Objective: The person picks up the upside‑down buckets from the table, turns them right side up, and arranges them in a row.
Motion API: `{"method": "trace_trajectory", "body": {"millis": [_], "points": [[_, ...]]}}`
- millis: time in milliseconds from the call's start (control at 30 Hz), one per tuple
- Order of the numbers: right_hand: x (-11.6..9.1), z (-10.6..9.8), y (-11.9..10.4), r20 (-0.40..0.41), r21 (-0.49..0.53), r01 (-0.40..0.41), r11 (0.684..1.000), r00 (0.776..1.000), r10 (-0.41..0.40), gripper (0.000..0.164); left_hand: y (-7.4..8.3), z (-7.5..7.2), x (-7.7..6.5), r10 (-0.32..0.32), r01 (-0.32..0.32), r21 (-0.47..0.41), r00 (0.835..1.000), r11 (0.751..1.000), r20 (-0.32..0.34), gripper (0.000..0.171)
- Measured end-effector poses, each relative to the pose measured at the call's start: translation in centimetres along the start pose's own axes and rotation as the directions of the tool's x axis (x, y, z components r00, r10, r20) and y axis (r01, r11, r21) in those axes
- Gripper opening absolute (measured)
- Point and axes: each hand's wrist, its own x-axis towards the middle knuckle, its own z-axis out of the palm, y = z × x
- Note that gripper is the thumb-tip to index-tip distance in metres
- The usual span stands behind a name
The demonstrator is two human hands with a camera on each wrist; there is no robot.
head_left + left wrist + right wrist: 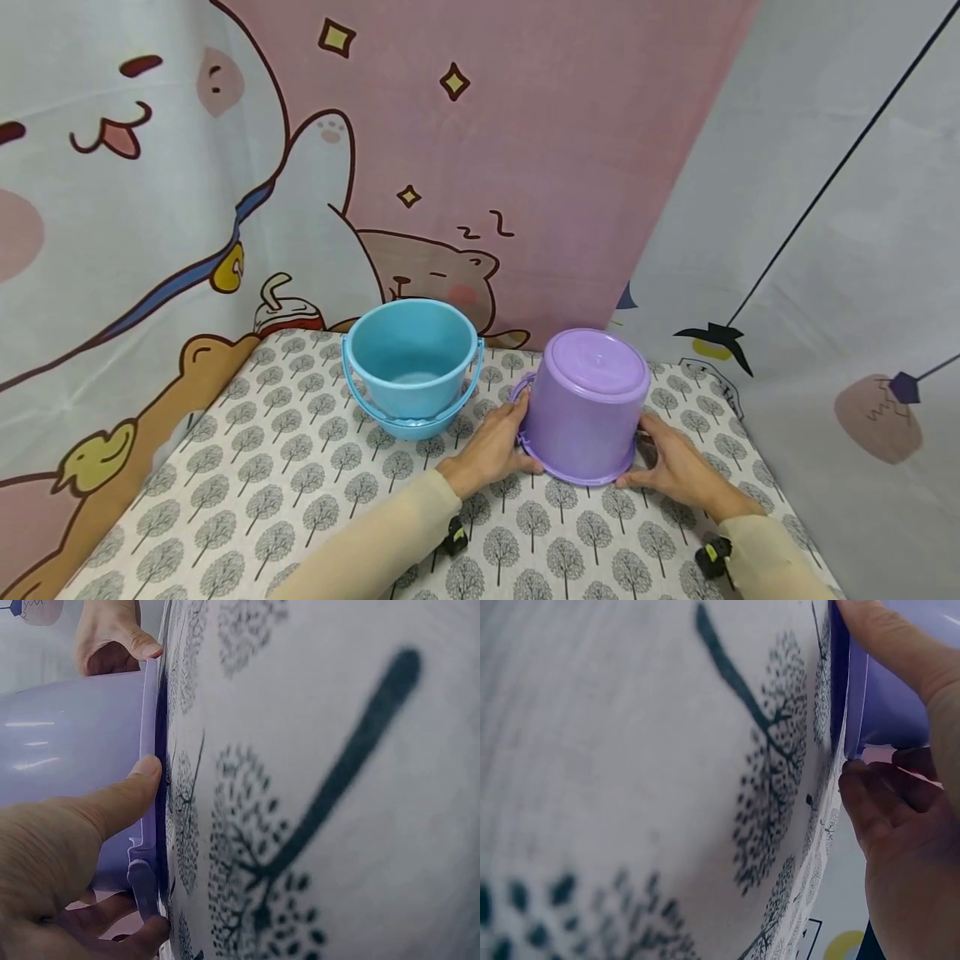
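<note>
A purple bucket (585,408) stands upside down on the tree-patterned cloth, its base facing up and its rim low. My left hand (491,446) grips the rim from the left, thumb on the near side. In the left wrist view, the fingers of that hand lie by the bucket's handle (142,889). From the other side my right hand (675,467) holds the rim, thumb in front and fingers reaching behind. The right wrist view shows the right fingertips (855,771) at the rim's edge. Whether the rim touches the cloth all round is hard to see.
To the left of the purple bucket, a light blue bucket (408,358) stands upright, its handle hanging down in front. The patterned tablecloth (300,467) covers the table. Behind and to the right hang cloths with cartoon animals (442,267).
</note>
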Motion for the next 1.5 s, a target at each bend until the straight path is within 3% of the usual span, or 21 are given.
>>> {"method": "trace_trajectory", "body": {"millis": [333, 600, 967, 1167, 1367, 1500], "points": [[-0.4, -0.4, -0.2, -0.022, -0.013, -0.001, 1.000, 1.000, 0.001, 0.139, -0.2, -0.1, 0.0, 0.027, -0.029, -0.072, 0.999, 0.997, -0.024, 0.138], [-0.8, -0.7, -0.7, -0.069, 0.029, -0.003, 1.000, 0.998, 0.005, 0.134, -0.8, -0.8, -0.1, 0.064, -0.069, -0.263, 0.998, 0.962, -0.026, 0.134], [-1.2, -0.9, -1.1, -0.168, 0.014, -0.016, 1.000, 0.986, 0.018, 0.129, -0.4, -2.2, -0.3, 0.096, -0.118, -0.284, 0.991, 0.951, -0.091, 0.123], [-1.7, -1.2, -1.6, -0.194, 0.084, -0.015, 0.996, 0.980, 0.031, 0.119, 0.0, -2.2, -0.7, 0.099, -0.132, -0.293, 0.987, 0.947, -0.125, 0.114], [-1.7, -1.4, -2.2, -0.282, 0.174, 0.039, 0.984, 0.959, 0.012, 0.110, 0.4, -1.9, -1.2, 0.089, -0.138, -0.328, 0.983, 0.934, -0.161, 0.104], [-1.6, -1.5, -2.6, -0.347, 0.180, 0.084, 0.980, 0.938, -0.017, 0.103, 0.7, -1.9, -1.3, 0.075, -0.151, -0.365, 0.974, 0.919, -0.214, 0.098]]}}
